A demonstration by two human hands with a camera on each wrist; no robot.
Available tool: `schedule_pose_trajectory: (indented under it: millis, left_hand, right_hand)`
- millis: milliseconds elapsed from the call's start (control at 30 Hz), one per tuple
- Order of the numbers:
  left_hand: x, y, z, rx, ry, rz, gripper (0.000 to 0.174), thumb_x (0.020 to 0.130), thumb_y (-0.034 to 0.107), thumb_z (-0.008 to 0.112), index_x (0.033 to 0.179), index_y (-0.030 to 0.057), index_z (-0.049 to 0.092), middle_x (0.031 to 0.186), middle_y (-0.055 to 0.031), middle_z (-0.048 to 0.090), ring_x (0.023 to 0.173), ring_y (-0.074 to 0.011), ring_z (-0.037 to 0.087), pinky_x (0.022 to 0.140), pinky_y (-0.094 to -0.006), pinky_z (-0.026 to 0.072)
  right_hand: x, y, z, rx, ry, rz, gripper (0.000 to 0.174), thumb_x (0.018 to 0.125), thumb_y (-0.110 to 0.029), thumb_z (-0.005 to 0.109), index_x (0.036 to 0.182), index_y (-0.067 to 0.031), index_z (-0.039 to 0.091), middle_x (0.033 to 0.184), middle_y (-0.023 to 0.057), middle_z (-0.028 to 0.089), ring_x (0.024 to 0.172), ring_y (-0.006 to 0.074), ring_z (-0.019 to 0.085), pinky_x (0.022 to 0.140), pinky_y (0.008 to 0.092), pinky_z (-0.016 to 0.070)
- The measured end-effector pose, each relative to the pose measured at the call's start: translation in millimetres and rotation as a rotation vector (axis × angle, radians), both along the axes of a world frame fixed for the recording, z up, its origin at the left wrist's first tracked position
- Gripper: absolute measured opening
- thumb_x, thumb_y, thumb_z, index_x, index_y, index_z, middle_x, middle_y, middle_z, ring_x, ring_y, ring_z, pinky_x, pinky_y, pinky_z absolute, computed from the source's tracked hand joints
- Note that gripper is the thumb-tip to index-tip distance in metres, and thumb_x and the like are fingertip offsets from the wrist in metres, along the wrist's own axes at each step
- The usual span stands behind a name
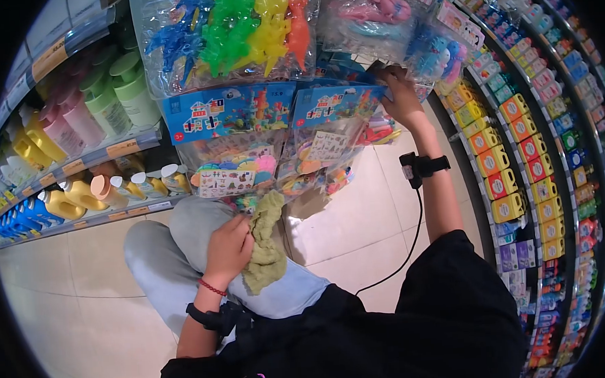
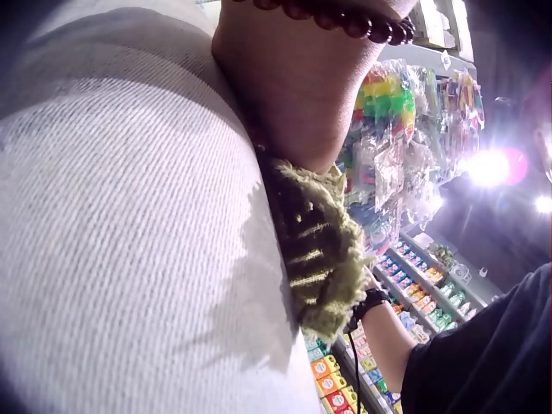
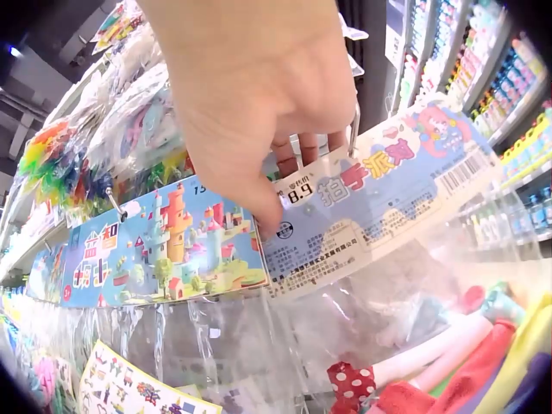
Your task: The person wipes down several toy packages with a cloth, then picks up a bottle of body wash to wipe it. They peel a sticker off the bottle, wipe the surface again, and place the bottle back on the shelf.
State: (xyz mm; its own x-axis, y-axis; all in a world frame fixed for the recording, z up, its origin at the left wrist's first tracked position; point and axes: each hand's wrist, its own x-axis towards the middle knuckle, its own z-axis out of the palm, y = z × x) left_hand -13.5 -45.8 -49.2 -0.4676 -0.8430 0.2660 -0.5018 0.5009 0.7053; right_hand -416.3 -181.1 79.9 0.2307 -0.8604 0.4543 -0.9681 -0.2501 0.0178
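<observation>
My left hand rests at my knee and grips a crumpled green cloth, which hangs over the trouser leg. In the left wrist view, the ribbed green cloth sticks out below the hand. My right hand reaches up among hanging toy packets at the rack. Seen from the right wrist, its thumb lies on the front of a printed header card and the fingers curl behind the top edge. Below this card hangs a clear bag with colourful cloth pieces. A blue building-block packet hangs right beside it.
Bags of bright plastic animal figures hang above the blue-carded packets. Shelves of bottles stand on the left, and long shelves of yellow and orange packages curve along the right. Tiled floor lies below the rack.
</observation>
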Motion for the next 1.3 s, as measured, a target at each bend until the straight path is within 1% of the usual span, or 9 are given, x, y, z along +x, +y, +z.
schedule_pose_trajectory:
  millis: [233, 533, 733, 833, 1000, 1067, 1133, 1267, 1300]
  left_hand:
    - [-0.1, -0.1, 0.2, -0.004, 0.000, -0.012, 0.019, 0.076, 0.006, 0.051, 0.094, -0.0010, 0.055, 0.089, -0.0152, 0.056, 0.081, -0.0346, 0.056, 0.069, -0.0417, 0.0463]
    - [0.5, -0.1, -0.7, -0.016, 0.006, -0.009, 0.020, 0.076, 0.006, 0.052, 0.095, -0.0012, 0.055, 0.088, -0.0147, 0.056, 0.081, -0.0339, 0.056, 0.069, -0.0413, 0.0463]
    - [3.5, -1.0, -0.5, -0.003, -0.003, -0.014, 0.020, 0.076, 0.006, 0.052, 0.094, -0.0012, 0.055, 0.086, -0.0147, 0.054, 0.081, -0.0337, 0.056, 0.069, -0.0414, 0.0461]
    - [3.0, -1.3, -0.3, -0.004, -0.008, -0.012, 0.020, 0.076, 0.006, 0.052, 0.094, -0.0013, 0.055, 0.086, -0.0146, 0.055, 0.081, -0.0337, 0.056, 0.069, -0.0412, 0.0462]
    - [0.7, -1.1, -3.6, -0.029, 0.005, -0.010, 0.021, 0.076, 0.006, 0.052, 0.095, -0.0015, 0.056, 0.089, -0.0147, 0.056, 0.081, -0.0337, 0.057, 0.069, -0.0406, 0.0467]
    - [-0.2, -1.2, -3.0, -0.034, 0.005, -0.006, 0.021, 0.076, 0.006, 0.052, 0.095, -0.0014, 0.056, 0.090, -0.0148, 0.057, 0.082, -0.0336, 0.057, 0.070, -0.0406, 0.0468]
    - [-0.6, -1.1, -2.9, -0.030, 0.004, -0.004, 0.021, 0.076, 0.006, 0.053, 0.095, -0.0015, 0.056, 0.091, -0.0150, 0.057, 0.082, -0.0337, 0.057, 0.070, -0.0408, 0.0469]
    - [2.0, -1.1, -2.8, 0.002, -0.026, -0.007, 0.021, 0.076, 0.007, 0.053, 0.095, -0.0014, 0.056, 0.093, -0.0152, 0.058, 0.082, -0.0339, 0.057, 0.071, -0.0412, 0.0470]
    - [2.1, -1.4, -4.8, -0.004, -0.022, -0.001, 0.021, 0.076, 0.007, 0.053, 0.095, -0.0014, 0.056, 0.093, -0.0151, 0.058, 0.082, -0.0339, 0.057, 0.071, -0.0411, 0.0471]
  right_hand:
    - [-5.6, 8.5, 7.4, 0.075, -0.087, -0.016, 0.043, 0.067, -0.007, 0.065, 0.108, -0.0061, 0.054, 0.099, 0.0154, 0.062, 0.104, 0.0352, 0.052, 0.093, 0.0431, 0.0359]
    - [3.6, 32.5, 17.3, 0.174, 0.026, -0.011, 0.066, 0.057, -0.016, 0.079, 0.118, -0.0084, 0.055, 0.129, 0.0134, 0.048, 0.124, 0.0329, 0.037, 0.104, 0.0416, 0.0296]
    - [-1.9, 32.1, 30.2, 0.327, -0.098, 0.039, 0.057, 0.059, -0.016, 0.078, 0.111, -0.0054, 0.060, 0.127, 0.0127, 0.049, 0.124, 0.0330, 0.037, 0.103, 0.0408, 0.0311]
    - [7.0, 44.3, 30.4, 0.224, 0.096, 0.004, 0.055, 0.065, -0.009, 0.074, 0.116, -0.0046, 0.055, 0.127, 0.0136, 0.047, 0.125, 0.0320, 0.036, 0.102, 0.0393, 0.0336]
    - [64.0, 73.2, 13.0, -0.326, -0.211, -0.080, 0.047, 0.068, -0.006, 0.068, 0.112, -0.0011, 0.051, 0.116, 0.0218, 0.050, 0.112, 0.0385, 0.046, 0.095, 0.0427, 0.0373]
    - [96.5, 82.1, -13.2, -0.411, -0.592, -0.077, 0.048, 0.071, -0.011, 0.069, 0.114, 0.0014, 0.051, 0.121, 0.0219, 0.049, 0.114, 0.0357, 0.046, 0.097, 0.0417, 0.0364]
    - [127.7, 75.5, -42.6, -0.465, -0.683, -0.110, 0.060, 0.074, -0.018, 0.072, 0.123, 0.0040, 0.046, 0.129, 0.0231, 0.044, 0.123, 0.0353, 0.041, 0.102, 0.0406, 0.0316]
    - [172.1, 46.2, -63.2, -0.373, -0.697, -0.243, 0.089, 0.076, -0.027, 0.072, 0.141, 0.0025, 0.018, 0.146, 0.0258, 0.015, 0.137, 0.0380, 0.014, 0.110, 0.0440, 0.0146]
    - [174.9, 37.1, -66.1, -0.390, -0.724, -0.242, 0.090, 0.076, -0.028, 0.071, 0.141, 0.0022, 0.016, 0.147, 0.0255, 0.013, 0.137, 0.0381, 0.012, 0.110, 0.0446, 0.0134]
